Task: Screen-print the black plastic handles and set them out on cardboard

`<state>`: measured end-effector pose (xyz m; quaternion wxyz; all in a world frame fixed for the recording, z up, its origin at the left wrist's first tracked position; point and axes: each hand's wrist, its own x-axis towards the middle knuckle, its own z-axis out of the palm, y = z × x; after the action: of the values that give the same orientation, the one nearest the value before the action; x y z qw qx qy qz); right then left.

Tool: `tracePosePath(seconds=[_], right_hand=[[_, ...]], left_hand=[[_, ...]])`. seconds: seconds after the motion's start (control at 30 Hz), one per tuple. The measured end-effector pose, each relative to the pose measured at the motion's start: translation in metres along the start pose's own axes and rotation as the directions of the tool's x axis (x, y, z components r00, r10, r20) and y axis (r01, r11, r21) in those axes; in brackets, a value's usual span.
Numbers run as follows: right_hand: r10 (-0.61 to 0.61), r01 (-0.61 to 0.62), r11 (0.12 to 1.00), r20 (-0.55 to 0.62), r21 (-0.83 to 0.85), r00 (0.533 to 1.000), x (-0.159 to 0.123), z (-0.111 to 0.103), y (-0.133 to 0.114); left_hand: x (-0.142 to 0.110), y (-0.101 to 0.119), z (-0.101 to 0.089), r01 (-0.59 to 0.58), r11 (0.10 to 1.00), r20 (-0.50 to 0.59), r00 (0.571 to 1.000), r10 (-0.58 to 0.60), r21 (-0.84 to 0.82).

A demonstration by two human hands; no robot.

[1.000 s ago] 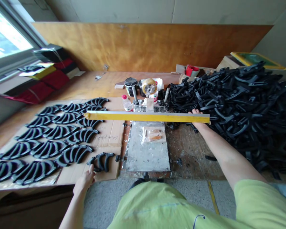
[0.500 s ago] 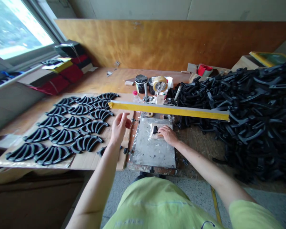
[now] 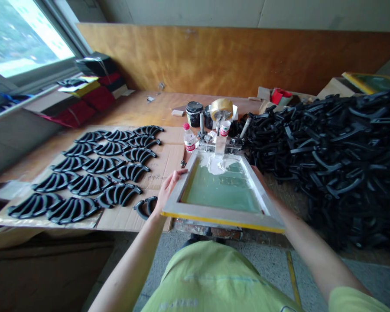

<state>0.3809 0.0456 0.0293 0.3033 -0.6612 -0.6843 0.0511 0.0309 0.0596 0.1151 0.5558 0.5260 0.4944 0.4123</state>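
A screen printing frame [image 3: 173, 207] with green mesh, pale metal sides and a yellow front edge is tilted over the work plate, its near edge raised towards me. White ink lies across the far part of the mesh [image 3: 221, 190], beside a squeegee-like plate [image 3: 220, 146]. My left hand [image 3: 167, 187] grips the frame's left side, fingers along its edge. At the right side my right hand [image 3: 258, 175] is against the frame, its fingers mostly hidden behind it. The plate underneath and the small black part on it are covered. Curved black plastic parts [image 3: 81, 180] lie in rows on cardboard to the left.
A large heap of black plastic parts [image 3: 341, 147] fills the right side. Behind the frame stand a red-capped bottle [image 3: 189, 138], a black ink tub [image 3: 194, 113], a tape roll [image 3: 221, 108] and a paper cup [image 3: 225, 128]. Boxes [image 3: 97, 99] sit by the window.
The frame has come down from edge-on and raised to a tilt over the plate. My right hand has left the small black part for the frame's right side; my left now holds its left side.
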Motion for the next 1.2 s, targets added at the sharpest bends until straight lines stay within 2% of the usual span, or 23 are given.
tracePosePath(seconds=[0.07, 0.17, 0.23, 0.3, 0.4, 0.5, 0.57, 0.63, 0.67, 0.7, 0.83, 0.9, 0.97, 1.03, 1.1, 1.2], right_hand=[[0.042, -0.044, 0.999, -0.094, -0.015, 0.995, 0.020, -0.013, 0.003], [-0.046, 0.040, 0.998, -0.156, -0.044, 0.987, 0.059, -0.009, -0.022], [-0.144, 0.139, 0.987, -0.053, -0.083, 0.988, 0.082, 0.006, -0.047], [-0.162, 0.178, 0.974, 0.117, -0.141, 0.980, 0.094, 0.022, -0.066], [-0.150, 0.212, 0.955, 0.282, -0.206, 0.948, 0.082, 0.037, -0.079], [-0.284, 0.347, 0.927, 0.336, -0.142, 0.898, 0.049, 0.032, -0.078], [-0.406, 0.457, 0.888, 0.377, -0.052, 0.833, 0.032, 0.021, -0.075], [-0.482, 0.518, 0.855, 0.411, 0.028, 0.774, 0.028, 0.011, -0.073], [-0.491, 0.520, 0.852, 0.423, 0.052, 0.762, 0.030, 0.008, -0.073], [-0.480, 0.505, 0.861, 0.423, 0.060, 0.769, 0.033, 0.007, -0.072], [-0.406, 0.423, 0.906, 0.295, 0.006, 0.865, 0.034, 0.019, -0.073], [-0.449, 0.462, 0.887, 0.252, 0.010, 0.857, 0.021, 0.026, -0.072], [-0.507, 0.513, 0.857, 0.267, 0.053, 0.819, 0.008, 0.027, -0.071], [-0.511, 0.509, 0.856, 0.296, 0.092, 0.807, 0.007, 0.023, -0.072], [-0.443, 0.437, 0.895, 0.293, 0.089, 0.847, 0.022, 0.019, -0.076], [-0.269, 0.274, 0.962, 0.218, 0.010, 0.938, 0.065, 0.014, -0.081]], left_hand=[[-0.011, -0.028, -0.004, 0.118, 0.993, 0.044, 0.992, -0.119, 0.024], [-0.014, -0.073, -0.004, 0.212, 0.977, 0.056, 0.976, -0.213, 0.017], [-0.010, -0.097, -0.002, 0.226, 0.973, 0.034, 0.973, -0.228, 0.051], [-0.006, -0.113, 0.000, 0.214, 0.971, 0.009, 0.976, -0.216, 0.103], [-0.002, -0.123, -0.001, 0.209, 0.968, 0.003, 0.977, -0.212, 0.141], [-0.002, -0.126, -0.003, 0.204, 0.967, 0.008, 0.978, -0.208, 0.156], [-0.003, -0.126, -0.003, 0.188, 0.968, 0.008, 0.981, -0.192, 0.166], [-0.003, -0.126, -0.003, 0.175, 0.968, 0.007, 0.984, -0.179, 0.178], [-0.004, -0.125, -0.002, 0.170, 0.969, 0.007, 0.985, -0.174, 0.182], [-0.004, -0.125, -0.002, 0.165, 0.969, 0.006, 0.986, -0.169, 0.184], [-0.005, -0.119, -0.002, 0.176, 0.970, 0.000, 0.984, -0.179, 0.169], [-0.005, -0.117, -0.001, 0.199, 0.969, -0.003, 0.980, -0.201, 0.148], [-0.006, -0.114, 0.000, 0.216, 0.969, -0.001, 0.976, -0.217, 0.124], [-0.006, -0.110, 0.001, 0.226, 0.968, -0.001, 0.974, -0.227, 0.110], [-0.007, -0.102, 0.001, 0.241, 0.966, 0.005, 0.970, -0.242, 0.093], [-0.008, -0.078, -0.003, 0.268, 0.962, 0.040, 0.962, -0.270, 0.052]])
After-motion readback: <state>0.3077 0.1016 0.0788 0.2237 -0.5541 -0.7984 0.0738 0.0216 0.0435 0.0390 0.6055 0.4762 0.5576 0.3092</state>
